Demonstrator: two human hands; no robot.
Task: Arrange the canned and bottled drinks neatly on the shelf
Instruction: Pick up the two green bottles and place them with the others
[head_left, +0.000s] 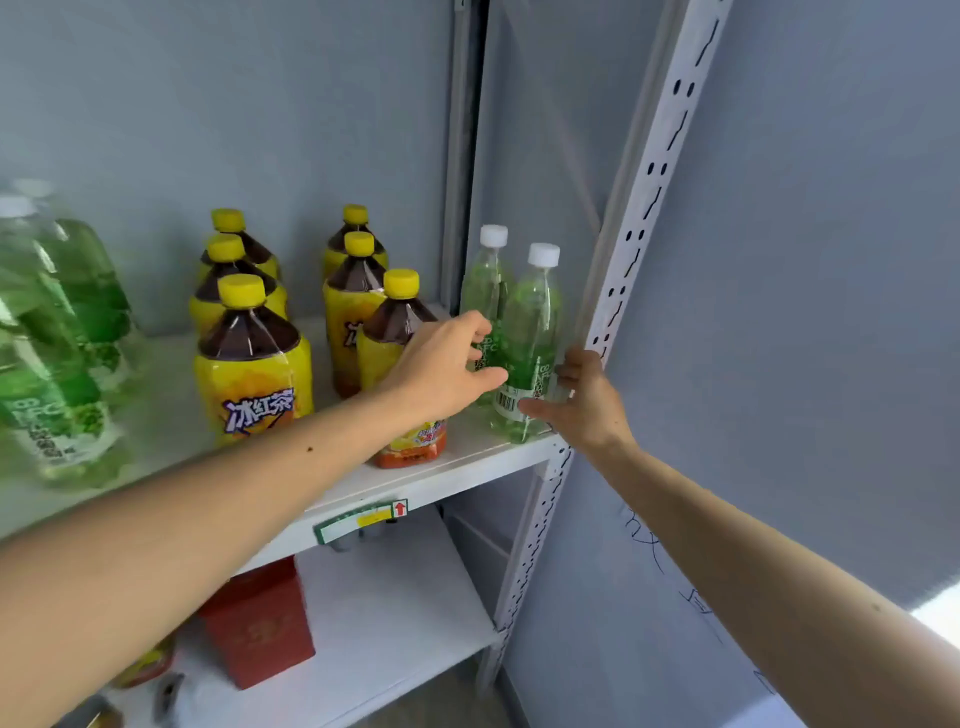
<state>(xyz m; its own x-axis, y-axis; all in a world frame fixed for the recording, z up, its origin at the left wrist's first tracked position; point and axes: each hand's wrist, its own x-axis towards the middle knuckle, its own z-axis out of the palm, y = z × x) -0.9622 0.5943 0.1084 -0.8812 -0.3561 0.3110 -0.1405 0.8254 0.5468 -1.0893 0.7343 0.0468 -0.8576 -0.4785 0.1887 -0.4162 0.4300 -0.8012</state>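
Note:
Two slim green-labelled bottles with white caps stand at the right end of the white shelf (467, 470), one (532, 322) in front and one (485, 283) behind it. My right hand (584, 400) curls round the front bottle from the right, thumb on its barcode label. My left hand (447, 364) reaches in from the left, fingers touching the two bottles' labels. Several yellow-capped iced tea bottles (254, 358) stand in two rows in the middle of the shelf. Large green bottles (52, 338) stand at the left, blurred.
A perforated white upright (639, 228) rises just right of the slim bottles, with a grey wall behind. On the lower shelf (395, 618) sits a red box (260, 623) and some cans at the far left. A price tag (361, 519) hangs on the shelf's front edge.

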